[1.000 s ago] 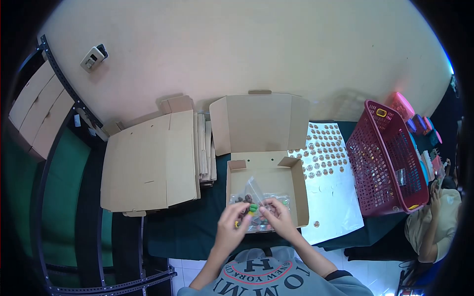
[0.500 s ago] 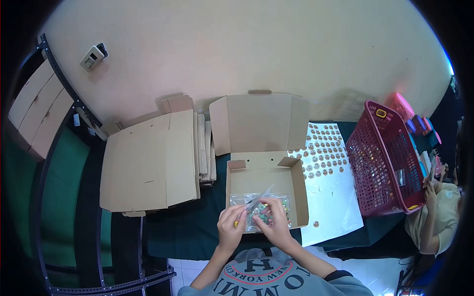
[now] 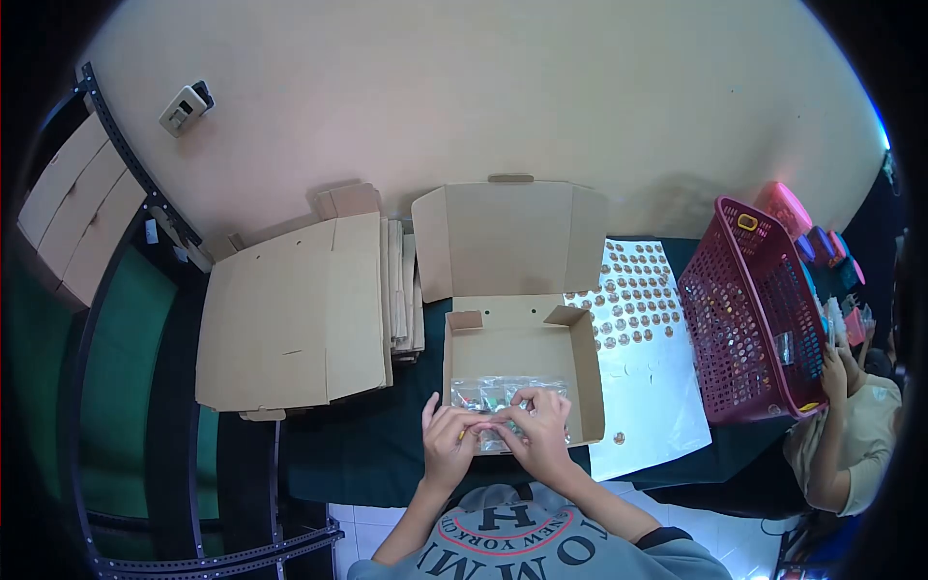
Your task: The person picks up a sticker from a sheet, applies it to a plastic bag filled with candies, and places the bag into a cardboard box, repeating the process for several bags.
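Observation:
Both my hands meet over the front part of an open cardboard box (image 3: 512,350). My left hand (image 3: 450,437) has its thumb and index finger pinched together, with the other fingers raised. My right hand (image 3: 537,433) pinches from the other side, fingertips against those of the left. What lies between the fingertips is too small to make out. Under and behind the hands, clear plastic bags (image 3: 522,386) with small colourful pieces lie in the box, partly hidden by my fingers.
Flattened cardboard boxes (image 3: 280,324) are stacked on the left. Right of the box lies a white sheet (image 3: 648,387) with rows of round stickers, then a maroon basket (image 3: 725,329). A co-worker (image 3: 851,425) is at far right; metal shelving (image 3: 126,145) stands left.
The clear plastic piece that stood up between my hands no longer shows there. My fingertips have come together. The co-worker's arms have shifted beside the basket.

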A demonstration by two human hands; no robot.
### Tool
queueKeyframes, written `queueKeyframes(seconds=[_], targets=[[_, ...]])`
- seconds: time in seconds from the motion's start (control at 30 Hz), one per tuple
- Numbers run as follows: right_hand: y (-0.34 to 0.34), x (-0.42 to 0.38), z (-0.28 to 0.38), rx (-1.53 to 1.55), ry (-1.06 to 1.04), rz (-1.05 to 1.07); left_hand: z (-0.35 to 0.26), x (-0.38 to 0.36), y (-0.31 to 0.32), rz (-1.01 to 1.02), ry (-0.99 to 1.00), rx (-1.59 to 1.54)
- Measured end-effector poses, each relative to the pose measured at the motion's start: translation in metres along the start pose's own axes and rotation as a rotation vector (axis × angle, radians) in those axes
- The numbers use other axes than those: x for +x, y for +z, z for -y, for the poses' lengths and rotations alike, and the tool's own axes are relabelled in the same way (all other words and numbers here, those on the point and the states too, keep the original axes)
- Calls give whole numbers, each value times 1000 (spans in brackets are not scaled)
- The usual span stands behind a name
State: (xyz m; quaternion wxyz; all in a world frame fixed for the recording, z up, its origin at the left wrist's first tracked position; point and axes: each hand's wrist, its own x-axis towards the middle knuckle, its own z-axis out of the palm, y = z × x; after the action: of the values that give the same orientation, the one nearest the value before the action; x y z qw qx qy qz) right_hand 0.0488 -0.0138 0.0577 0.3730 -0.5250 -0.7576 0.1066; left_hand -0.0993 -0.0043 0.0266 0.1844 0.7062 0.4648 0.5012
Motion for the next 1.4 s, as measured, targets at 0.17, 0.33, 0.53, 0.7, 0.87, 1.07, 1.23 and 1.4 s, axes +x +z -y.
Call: queueKeyframes(seconds=[0.17,0.33,0.53,0.7,0.87,1.07,1.23,1.4], targets=[[1,0,-7,-56,-3,-43,8,4,-7,-114,25,52],[4,0,-11,-53,-23,-26,13,11,-21,-157,-40,-93],[17,-6,-19,226,94,45,27,6,-16,-127,-181,-245],[6,0,-20,299,180,-66,35,-3,-7,-6,-378,-286],[0,4,-3,321,143,-60,34,-29,29,130,-175,-33],[2,6,8,441,-66,186,61,-46,41,222,-266,-205],[7,7,-37,357,277,19,60,-46,33,190,-522,-517],[21,-6,-77,582,378,319,59,-46,27,446,-694,-576]])
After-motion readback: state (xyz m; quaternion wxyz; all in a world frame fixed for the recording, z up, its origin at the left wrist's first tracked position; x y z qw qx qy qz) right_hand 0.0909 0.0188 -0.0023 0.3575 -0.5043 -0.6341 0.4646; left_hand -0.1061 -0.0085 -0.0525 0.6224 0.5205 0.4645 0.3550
